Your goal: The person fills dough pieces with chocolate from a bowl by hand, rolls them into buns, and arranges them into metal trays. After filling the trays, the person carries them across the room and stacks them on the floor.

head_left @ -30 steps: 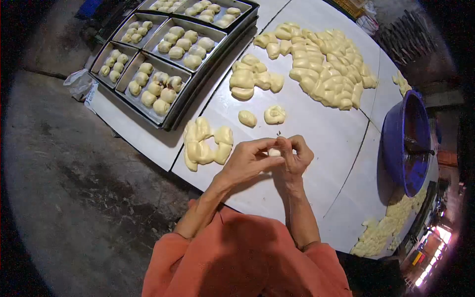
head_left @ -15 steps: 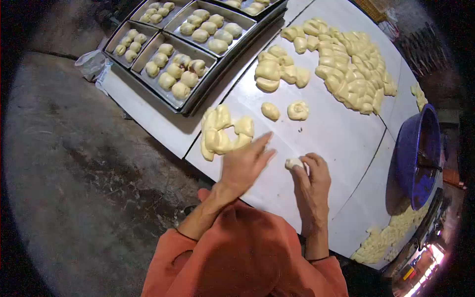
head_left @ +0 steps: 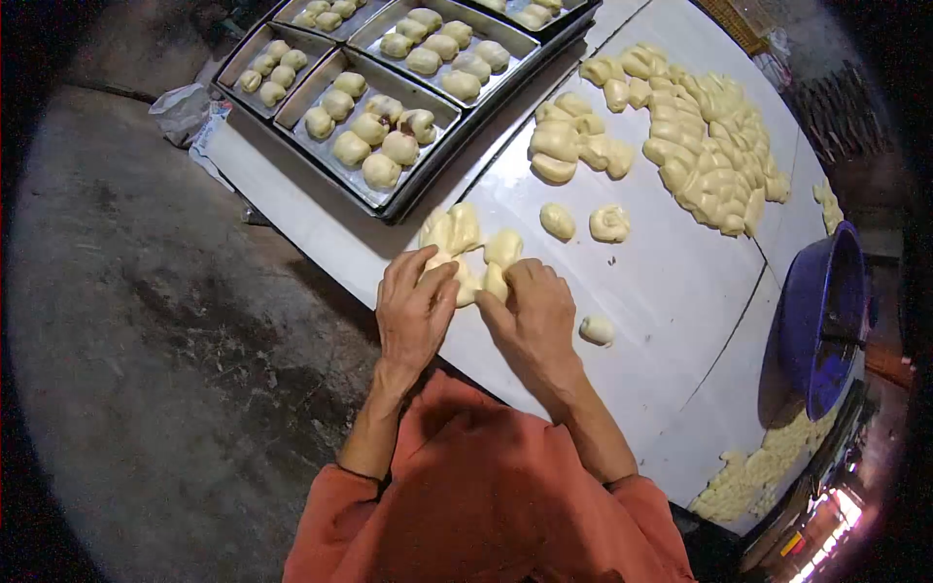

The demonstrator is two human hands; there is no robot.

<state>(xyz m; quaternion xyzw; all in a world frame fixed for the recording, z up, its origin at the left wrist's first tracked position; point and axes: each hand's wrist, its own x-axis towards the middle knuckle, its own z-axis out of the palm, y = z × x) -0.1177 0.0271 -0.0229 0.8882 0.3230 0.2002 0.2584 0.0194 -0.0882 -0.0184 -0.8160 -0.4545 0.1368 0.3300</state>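
Both hands are at a group of joined yellow dough pieces (head_left: 452, 231) near the table's front edge. My left hand (head_left: 415, 303) has its fingers bent over the lower left of this dough. On its right side, my right hand (head_left: 533, 309) pinches a dough piece between thumb and fingers. A small pale roll (head_left: 597, 330) lies on the table to the right of my right hand. Farther up the table are an oval dough piece (head_left: 557, 222) and a round coiled one (head_left: 609, 224).
A rack of metal trays (head_left: 442, 126) with dough balls stands at the upper left. More dough (head_left: 580, 139) lies beyond the hands, with a large dough mass (head_left: 714, 146) at the upper right. A purple basin (head_left: 812, 321) stands at the right edge, near flattened dough (head_left: 763, 466).
My right hand has let go of the small roll and moved left to the joined dough. My left hand has moved left and now touches that dough. The view has shifted slightly.
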